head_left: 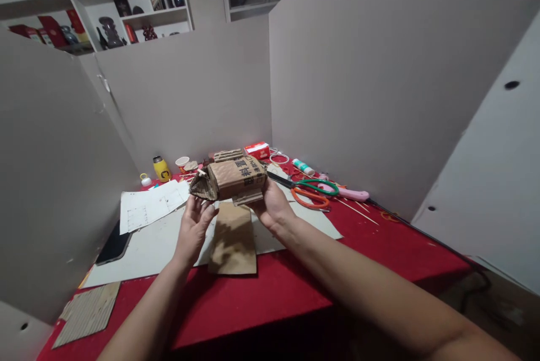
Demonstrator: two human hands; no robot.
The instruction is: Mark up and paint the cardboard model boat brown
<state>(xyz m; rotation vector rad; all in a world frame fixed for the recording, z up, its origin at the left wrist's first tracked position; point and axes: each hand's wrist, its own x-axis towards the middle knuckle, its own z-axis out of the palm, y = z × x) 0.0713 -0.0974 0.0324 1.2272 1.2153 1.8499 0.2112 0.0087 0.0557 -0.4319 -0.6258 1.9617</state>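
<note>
A brown cardboard model (230, 180) is held up above the table, lying on its side. It has a folded body with dark printed characters, a tapered hollow-looking end on the left, and corrugated flaps on the near and far sides. My right hand (273, 206) grips its right end, with most of the fingers hidden behind it. At the tapered left end, my left hand (196, 223) supports the model from below with its fingertips. Under the model, a flat brown cardboard piece (233, 248) rests over white sheets.
Scissors with green and orange handles (310, 192) and a pink-handled tool (346, 192) lie at right, near thin sticks (358, 212). A phone (115, 243), printed paper (147, 208) and corrugated cardboard (88, 313) are at left. A yellow bottle (161, 170) stands behind. Grey panels (358, 80) enclose the red table.
</note>
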